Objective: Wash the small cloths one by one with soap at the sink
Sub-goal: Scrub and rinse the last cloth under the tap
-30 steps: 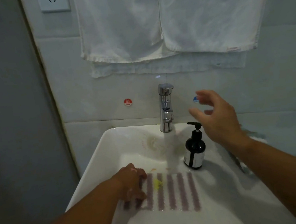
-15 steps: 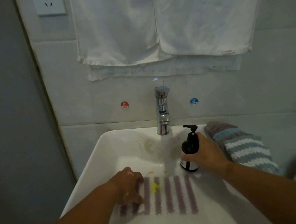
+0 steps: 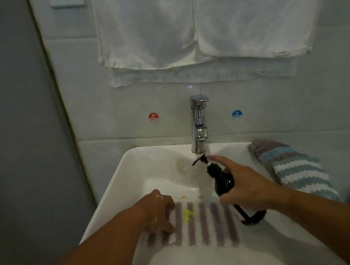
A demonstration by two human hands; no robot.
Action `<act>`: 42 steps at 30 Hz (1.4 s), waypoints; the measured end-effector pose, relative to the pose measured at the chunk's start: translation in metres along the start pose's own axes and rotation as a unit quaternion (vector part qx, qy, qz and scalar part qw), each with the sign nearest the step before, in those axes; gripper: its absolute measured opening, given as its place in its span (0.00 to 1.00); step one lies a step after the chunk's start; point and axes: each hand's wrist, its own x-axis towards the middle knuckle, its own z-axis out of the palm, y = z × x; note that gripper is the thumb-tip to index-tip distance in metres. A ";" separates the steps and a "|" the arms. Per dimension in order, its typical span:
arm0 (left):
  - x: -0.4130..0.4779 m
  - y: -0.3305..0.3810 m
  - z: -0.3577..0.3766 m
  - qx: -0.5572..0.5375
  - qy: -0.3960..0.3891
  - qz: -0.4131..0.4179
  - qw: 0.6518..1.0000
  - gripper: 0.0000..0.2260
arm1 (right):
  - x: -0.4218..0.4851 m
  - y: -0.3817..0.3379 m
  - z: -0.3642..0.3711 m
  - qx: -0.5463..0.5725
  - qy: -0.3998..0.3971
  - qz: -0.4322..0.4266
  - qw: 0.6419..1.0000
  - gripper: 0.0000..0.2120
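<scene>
Grey wall tiles [image 3: 124,107] are seen behind a white sink [image 3: 111,195], with white towels [image 3: 201,21] hung above and a chrome faucet [image 3: 199,125] set at the basin's 12 o'clock. A purple-striped cloth [image 3: 203,224] is laid flat in the basin toward 6 o'clock, marked with a yellow stain [image 3: 188,214]. Its 9 o'clock edge is gripped by the left hand [image 3: 156,212], fingers curled down onto it. A dark bottle [image 3: 222,181] is held tilted over the cloth's 2 o'clock corner by the right hand [image 3: 246,185], fingers wrapped round its body, the index finger laid on the pump. A blue cloth [image 3: 292,169] is left on the counter at the sink's 3 o'clock.
</scene>
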 end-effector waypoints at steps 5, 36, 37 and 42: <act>-0.001 0.001 0.001 0.000 0.005 -0.002 1.000 0.32 | -0.006 -0.005 0.018 -0.151 -0.079 -0.051 0.984 0.54; -0.004 0.002 -0.002 -0.004 -0.004 -0.001 1.000 0.33 | 0.017 -0.014 0.045 -0.293 -0.112 -0.056 0.948 0.52; -0.004 0.002 -0.002 -0.005 -0.004 -0.001 1.000 0.33 | 0.018 -0.012 0.041 -0.291 -0.102 -0.061 0.949 0.54; -0.005 0.002 -0.001 -0.008 -0.004 -0.003 1.000 0.32 | 0.032 0.013 0.013 -0.147 -0.017 -0.008 0.989 0.58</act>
